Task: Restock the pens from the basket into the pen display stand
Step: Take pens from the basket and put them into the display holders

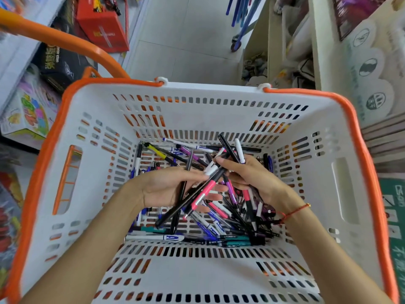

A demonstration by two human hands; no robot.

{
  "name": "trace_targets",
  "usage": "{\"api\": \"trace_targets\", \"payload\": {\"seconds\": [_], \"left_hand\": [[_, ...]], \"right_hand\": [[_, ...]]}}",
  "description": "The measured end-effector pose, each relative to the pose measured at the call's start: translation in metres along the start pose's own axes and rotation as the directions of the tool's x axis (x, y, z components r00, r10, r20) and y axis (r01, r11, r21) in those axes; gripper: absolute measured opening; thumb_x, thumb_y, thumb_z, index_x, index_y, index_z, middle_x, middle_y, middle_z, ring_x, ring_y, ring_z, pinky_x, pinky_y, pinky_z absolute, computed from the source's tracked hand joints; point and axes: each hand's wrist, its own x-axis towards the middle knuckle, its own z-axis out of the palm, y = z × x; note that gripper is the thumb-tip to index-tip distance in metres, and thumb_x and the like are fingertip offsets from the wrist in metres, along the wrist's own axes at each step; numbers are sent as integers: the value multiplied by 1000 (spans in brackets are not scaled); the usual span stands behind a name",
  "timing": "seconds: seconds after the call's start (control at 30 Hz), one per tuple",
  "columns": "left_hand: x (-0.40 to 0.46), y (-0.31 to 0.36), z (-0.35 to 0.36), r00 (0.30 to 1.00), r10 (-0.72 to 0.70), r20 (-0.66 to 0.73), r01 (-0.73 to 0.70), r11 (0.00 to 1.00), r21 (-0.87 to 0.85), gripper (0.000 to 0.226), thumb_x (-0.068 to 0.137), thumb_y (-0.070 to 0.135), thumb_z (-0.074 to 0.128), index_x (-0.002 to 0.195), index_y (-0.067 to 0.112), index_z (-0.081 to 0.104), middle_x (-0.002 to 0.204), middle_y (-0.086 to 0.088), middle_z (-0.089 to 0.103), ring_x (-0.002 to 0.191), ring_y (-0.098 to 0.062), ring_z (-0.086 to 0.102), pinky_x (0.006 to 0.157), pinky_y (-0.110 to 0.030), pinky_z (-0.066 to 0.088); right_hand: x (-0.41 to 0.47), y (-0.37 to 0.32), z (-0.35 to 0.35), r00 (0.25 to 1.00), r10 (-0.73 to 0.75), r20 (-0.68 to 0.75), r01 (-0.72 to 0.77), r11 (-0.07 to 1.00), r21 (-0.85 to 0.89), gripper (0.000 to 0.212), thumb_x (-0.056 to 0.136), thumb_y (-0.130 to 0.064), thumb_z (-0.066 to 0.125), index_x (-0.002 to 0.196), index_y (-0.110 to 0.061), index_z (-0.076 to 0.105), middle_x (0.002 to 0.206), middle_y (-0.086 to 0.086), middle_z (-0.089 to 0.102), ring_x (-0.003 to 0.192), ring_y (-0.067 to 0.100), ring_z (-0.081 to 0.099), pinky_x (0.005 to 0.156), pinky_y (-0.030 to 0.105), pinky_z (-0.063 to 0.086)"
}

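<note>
Head view: we see the pens [219, 227] heaped loose across the slotted bottom of the white basket [197, 115], thickest toward its right side and near edge. Our left hand [166, 189] has its grip closed loosely around a few of them, a pink-and-black pen [202, 199] and black ones slanting across the palm. Our right hand [252, 178] has its grip curled around another bundle, black and white pen ends sticking up past the fingers. An orange rim [361, 150] edges the basket. Boxed toys [28, 110] sit left of it on shelving, pale floor tiles [186, 40] beyond.
</note>
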Motion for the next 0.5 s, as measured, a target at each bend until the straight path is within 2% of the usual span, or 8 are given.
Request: {"api": "trace_targets", "payload": {"seconds": [0.1,0.17,0.2,0.23,0.3,0.4,0.47,0.5], "left_hand": [[-2,1,1,999,-37,-4,37,999,-36,39,94,28,48,120,4,64,134,-17,56,115,-30,64,94,-50,52],[-2,0,2,997,-59,-42,61,997,54,42,93,34,48,117,3,64,123,-16,65,106,-26,68,104,-56,43],[-1,-2,2,996,-62,-61,68,993,100,44,92,37,49,117,3,62,112,-12,70,96,-22,70,105,-56,41],[1,-3,2,996,-61,-70,69,990,124,44,93,37,50,117,3,61,101,-8,71,85,-18,69,102,-55,44],[3,-5,6,996,-63,-59,71,988,136,36,95,32,51,116,5,61,84,0,64,70,-11,61,85,-42,57],[2,-3,6,996,-60,-62,67,991,114,27,96,23,50,115,6,59,76,4,56,63,-8,52,61,-23,53],[2,-1,2,997,-7,-73,9,999,35,25,93,19,52,113,4,54,75,2,56,63,-9,52,62,-23,54],[4,-1,-1,993,43,-109,-47,998,-33,24,90,17,53,110,3,52,75,0,56,64,-10,53,64,-26,56]], "right_hand": [[-2,-2,-3,998,3,66,2,998,-67,38,94,-28,61,79,7,60,52,5,31,42,12,23,42,20,22],[-2,-3,-2,997,-4,74,12,993,-115,40,93,-27,62,82,11,59,51,4,34,41,12,25,41,19,24],[-2,-3,-2,997,-21,70,30,990,-139,36,93,-24,62,77,7,57,48,1,38,39,10,27,41,18,24],[-2,-3,-1,998,-36,58,45,986,-162,32,94,-21,61,71,1,55,45,-4,40,37,8,29,40,17,25],[0,-2,3,998,-67,22,70,981,-181,32,94,-18,62,64,-10,52,42,-9,41,34,4,31,38,15,26],[2,1,5,996,-83,-27,77,982,-174,34,91,-25,65,61,-14,54,44,-1,33,35,9,26,37,18,24],[2,0,6,997,-29,-69,18,987,-161,37,88,-39,64,69,-8,62,50,7,32,38,11,24,38,18,26],[2,0,6,997,16,-81,-28,988,-151,46,84,-48,63,80,-2,65,57,13,35,40,11,25,39,18,27]]}}
